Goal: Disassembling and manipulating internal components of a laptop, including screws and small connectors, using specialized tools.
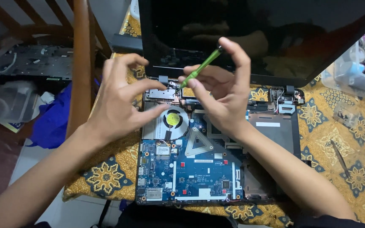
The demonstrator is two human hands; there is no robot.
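Right hand (222,90) is pinching a slim green-handled screwdriver (199,68) between thumb and fingers, tilting it so its tip is meeting a spot near the hinge of the opened black laptop base (275,139). Left hand (117,99) is hovering half-curled and holding nothing, thumb and forefinger steadying just beside the tip. Below them the blue circuit board (191,173) and round fan with a yellow centre (172,120) are lying exposed. Behind, the dark laptop screen (254,29) is crowding the work, while a wooden chair (81,63) is standing left of the patterned yellow cloth (351,139) covering the desk.
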